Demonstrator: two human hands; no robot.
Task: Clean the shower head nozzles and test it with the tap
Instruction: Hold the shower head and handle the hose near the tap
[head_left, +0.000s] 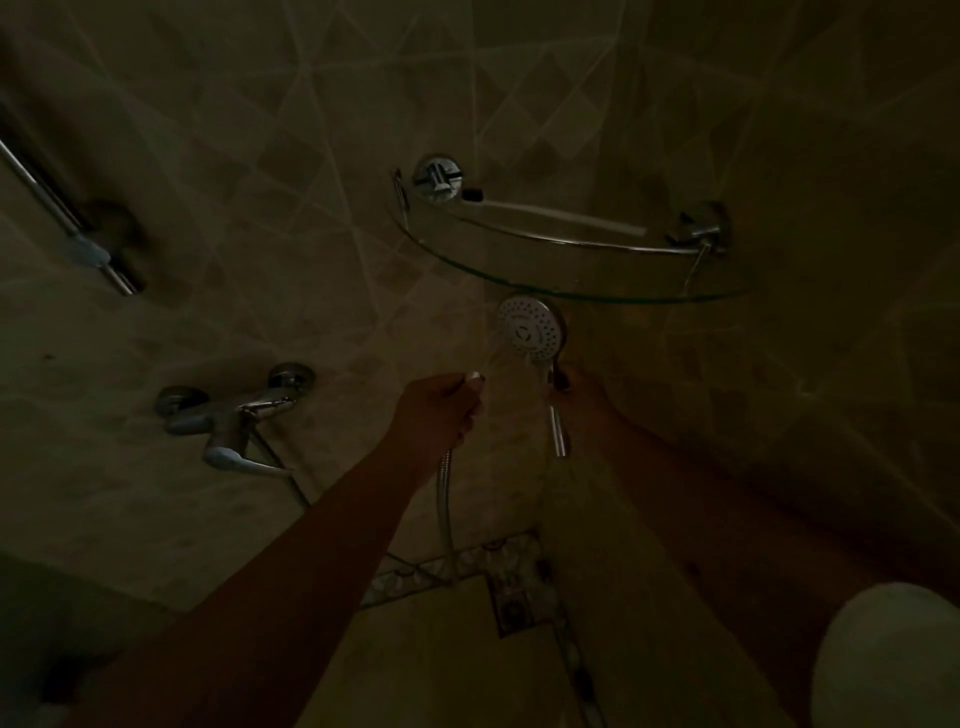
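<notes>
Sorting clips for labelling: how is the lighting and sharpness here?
Head view: very dim and murky; shower head face, tap and shelf rail catch small glints; both hands are dark silhouettes; wide-angle bending curves the tile lines.

A curved glass shelf (519, 283) is fixed in the tiled corner; a small dark object (471, 194) is set on it.
</notes>
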